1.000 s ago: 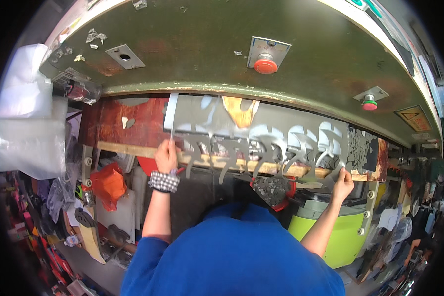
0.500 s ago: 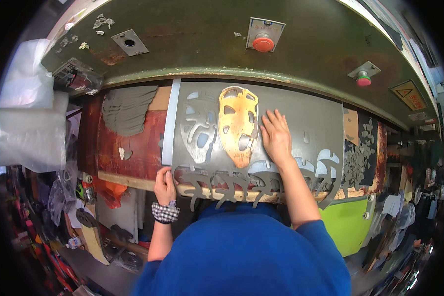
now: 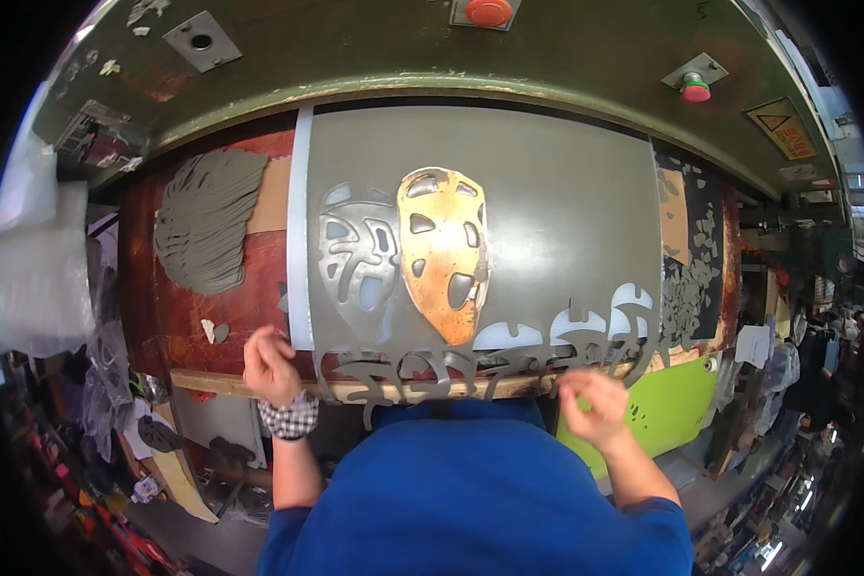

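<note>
A dark grey foam-like sheet [image 3: 566, 211] lies on a pale blue board [image 3: 300, 240]. On the sheet rests a worn yellow sole-shaped cutting die [image 3: 439, 245] with several openings. Just left of it, a matching cut outline [image 3: 355, 254] shows in the sheet, pale blue visible through some gaps. Curved grey offcut strips [image 3: 442, 370] hang over the front edge. My left hand [image 3: 272, 365] is by the bench's front edge, left of the board, fingers curled with nothing visible in them. Near the strips at front right is my right hand [image 3: 595, 403], also loosely closed, apart from the die.
A green machine beam [image 3: 374, 62] spans the far side, with a red button [image 3: 490, 12] and another red button [image 3: 696, 88]. Stacked grey cut pieces [image 3: 211, 221] lie at left. Small grey scraps [image 3: 691, 288] are at right, above a lime green panel [image 3: 677, 408].
My right hand has come off the sheet beside the die and back toward me. My left hand has moved left from the board's corner. The view has shifted; the die rests on the sheet.
</note>
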Tool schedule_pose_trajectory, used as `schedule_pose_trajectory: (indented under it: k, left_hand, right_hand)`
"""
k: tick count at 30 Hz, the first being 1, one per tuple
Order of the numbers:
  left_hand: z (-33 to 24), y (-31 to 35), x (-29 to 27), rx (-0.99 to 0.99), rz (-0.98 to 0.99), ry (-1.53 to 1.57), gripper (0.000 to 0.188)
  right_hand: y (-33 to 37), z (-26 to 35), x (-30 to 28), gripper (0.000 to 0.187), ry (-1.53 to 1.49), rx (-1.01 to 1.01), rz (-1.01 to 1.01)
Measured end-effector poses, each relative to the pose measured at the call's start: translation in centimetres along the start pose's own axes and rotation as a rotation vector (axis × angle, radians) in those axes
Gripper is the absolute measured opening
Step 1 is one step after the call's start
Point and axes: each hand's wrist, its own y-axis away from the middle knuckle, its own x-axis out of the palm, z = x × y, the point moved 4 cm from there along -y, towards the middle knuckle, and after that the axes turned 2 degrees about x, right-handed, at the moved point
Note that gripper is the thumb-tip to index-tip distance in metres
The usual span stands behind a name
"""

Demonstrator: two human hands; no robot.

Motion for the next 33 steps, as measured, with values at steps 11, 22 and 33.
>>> schedule_pose_trajectory:
  k: [11, 22, 33]
  left_hand:
    - [-6.4, -2.0, 10.1, 0.106, 0.43, -0.146, 0.012]
    - [-9.6, -1.2, 19.1, -0.154, 0.678, 0.283, 0.033]
    - [-7.8, -1.7, 17.6, 0.201, 0.679, -0.478, 0.028]
  right_hand:
    - [-8.9, 1.1, 15.1, 0.1, 0.111, 0.117, -0.05]
    - [-9.9, -1.3, 9.8, 0.107, -1.057, 0.38, -0.039]
    - [-10.2, -4.4, 5.2, 0.086, -1.349, 0.422, -0.323]
